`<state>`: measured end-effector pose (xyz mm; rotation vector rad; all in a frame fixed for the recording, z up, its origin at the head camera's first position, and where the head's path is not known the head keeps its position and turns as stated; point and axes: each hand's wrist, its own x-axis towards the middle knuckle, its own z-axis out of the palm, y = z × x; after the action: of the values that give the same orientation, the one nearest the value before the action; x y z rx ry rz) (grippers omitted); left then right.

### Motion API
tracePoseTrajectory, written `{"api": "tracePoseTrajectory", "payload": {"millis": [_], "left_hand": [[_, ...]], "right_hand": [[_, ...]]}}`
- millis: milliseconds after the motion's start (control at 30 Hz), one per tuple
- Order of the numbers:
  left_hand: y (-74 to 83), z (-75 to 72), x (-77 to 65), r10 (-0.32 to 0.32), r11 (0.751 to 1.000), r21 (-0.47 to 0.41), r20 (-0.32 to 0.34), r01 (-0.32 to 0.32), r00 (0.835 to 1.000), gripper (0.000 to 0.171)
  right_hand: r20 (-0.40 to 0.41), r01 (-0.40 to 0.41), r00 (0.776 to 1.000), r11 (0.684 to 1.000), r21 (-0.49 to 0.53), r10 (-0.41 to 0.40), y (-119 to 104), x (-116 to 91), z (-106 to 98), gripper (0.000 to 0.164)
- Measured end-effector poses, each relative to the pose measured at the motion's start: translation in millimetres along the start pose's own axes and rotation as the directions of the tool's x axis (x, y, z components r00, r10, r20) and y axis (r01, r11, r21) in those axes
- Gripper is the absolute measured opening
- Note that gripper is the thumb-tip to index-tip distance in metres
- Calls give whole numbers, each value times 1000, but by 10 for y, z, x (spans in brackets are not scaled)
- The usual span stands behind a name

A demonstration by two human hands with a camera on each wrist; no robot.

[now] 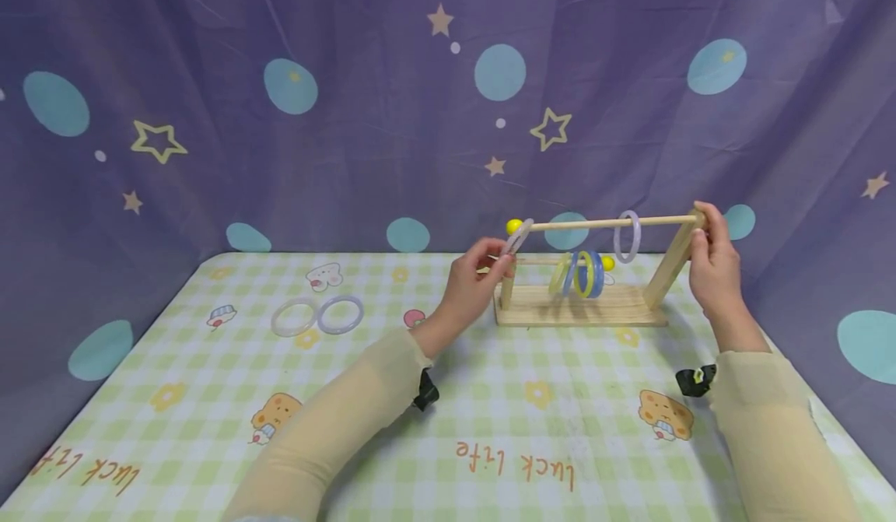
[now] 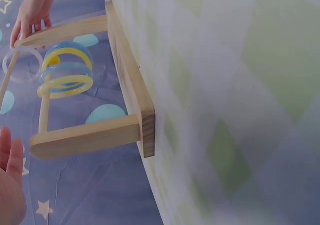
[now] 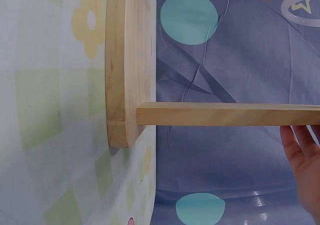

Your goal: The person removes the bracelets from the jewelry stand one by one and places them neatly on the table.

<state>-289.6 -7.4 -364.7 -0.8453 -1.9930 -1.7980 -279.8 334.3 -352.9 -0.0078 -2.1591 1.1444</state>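
Observation:
A wooden rack [image 1: 581, 317] with two horizontal rods stands at the right of the table. My left hand [image 1: 467, 292] pinches a pale translucent ring [image 1: 519, 237] beside the yellow ball [image 1: 514, 227] that ends the upper rod [image 1: 581, 224]. With my right hand [image 1: 715, 269] I grip the top of the rack's right upright [image 1: 673, 265]; its fingers [image 3: 292, 142] show against that post in the right wrist view. A lilac ring [image 1: 636, 238] hangs on the upper rod. Several yellow and blue rings [image 2: 70, 80] hang on the lower rod.
Left of the rack, a whitish ring [image 1: 275, 321] and a lilac ring [image 1: 341, 331] lie flat side by side on the checked tablecloth [image 1: 378, 444]. A purple curtain [image 1: 392, 133] with stars and dots rises behind the table and along both sides.

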Motion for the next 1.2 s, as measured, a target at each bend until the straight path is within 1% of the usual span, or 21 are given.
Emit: {"api": "tracePoseTrajectory", "payload": {"millis": [133, 300, 367, 500, 633, 733, 933, 1067, 1200], "left_hand": [[24, -54, 0, -4, 1000, 8, -22, 4, 1000, 18], [27, -126, 10, 37, 999, -3, -48, -37, 998, 19], [30, -156, 17, 43, 999, -13, -54, -44, 998, 19], [59, -210, 35, 26, 999, -25, -54, -27, 998, 19], [111, -247, 55, -9, 1000, -15, -46, 8, 999, 18], [123, -262, 81, -22, 1000, -4, -39, 22, 999, 18], [143, -294, 136, -25, 1000, 13, -28, 25, 999, 17], [156, -329, 173, -25, 999, -25, -39, 24, 999, 19], [166, -383, 188, 2, 998, -55, -57, -5, 998, 20]], "right_hand": [[0, -1, 1000, 1000, 0, 1, 7, -1, -2, 39], [2, 3, 1000, 1000, -3, -3, 10, 0, -3, 39], [1, 3, 1000, 1000, -9, -3, 10, -1, -3, 39], [0, -6, 1000, 1000, -15, 6, 8, -8, -3, 39], [-3, -1, 1000, 1000, -3, 1, 0, -12, 2, 39], [-2, 7, 1000, 1000, 2, -7, -1, -8, 4, 39], [4, 3, 1000, 1000, -3, -3, -2, 0, -1, 39], [2, 1, 1000, 1000, -4, -1, -1, 2, -5, 39], [-2, -3, 1000, 1000, -4, 3, -2, 2, -9, 40]]}}
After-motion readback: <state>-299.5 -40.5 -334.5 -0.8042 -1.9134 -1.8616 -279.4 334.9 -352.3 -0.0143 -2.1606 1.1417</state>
